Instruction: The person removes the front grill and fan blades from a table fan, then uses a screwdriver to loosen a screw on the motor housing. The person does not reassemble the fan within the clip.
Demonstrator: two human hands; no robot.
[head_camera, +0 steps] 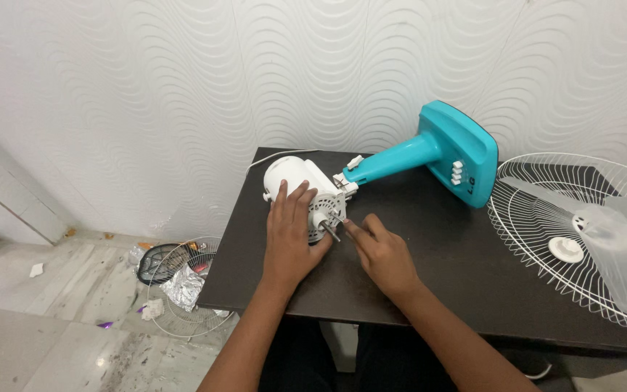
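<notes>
**Fan motor steadied on the table**

On the floor at left lies a wire fan guard (183, 290). On the dark table (459, 268), the left hand (289, 232) presses flat on the white fan motor (295, 181), fingers spread, gripping nothing. The right hand (382, 250) pinches its fingertips together at the metal shaft (330, 231). A firm hold on the housing seems key here. Further right lie the turquoise base (451, 152) and a second guard (546, 218).

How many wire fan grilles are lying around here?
2: one wire grille lies on the dark table at right, under the clear blade; another grille sits on the floor at left. More may be hidden.
</notes>
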